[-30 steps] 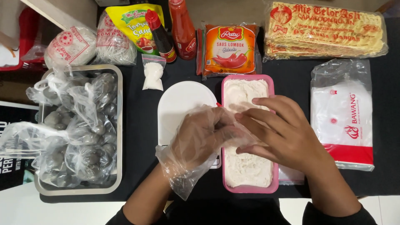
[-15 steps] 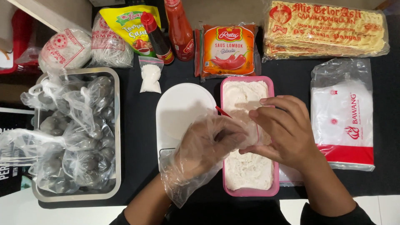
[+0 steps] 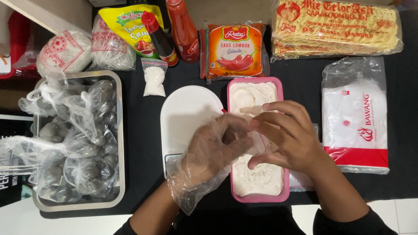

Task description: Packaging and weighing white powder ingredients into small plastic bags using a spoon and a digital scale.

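My left hand (image 3: 213, 150) wears a loose clear plastic glove, its fingers curled over the edge of a pink rectangular tub (image 3: 257, 198) filled with white paste. My bare right hand (image 3: 289, 137) hovers over the tub and pinches a thin clear plastic film (image 3: 259, 141), probably a second glove, at my left fingertips. A white kitchen scale (image 3: 185, 113) lies partly under my left hand.
A metal tray (image 3: 120, 130) of bagged grey balls sits at left. Along the back stand sauce bottles (image 3: 183, 30), a yellow pouch (image 3: 128, 24), an orange sauce pack (image 3: 235, 50), noodle packs (image 3: 335, 28) and a small bag of white powder (image 3: 153, 78). A pack of plastic bags (image 3: 355, 117) lies right.
My two hands have drawn closer together over the tub. My right fingers have curled around the plastic film at my left fingertips. The view has shifted slightly.
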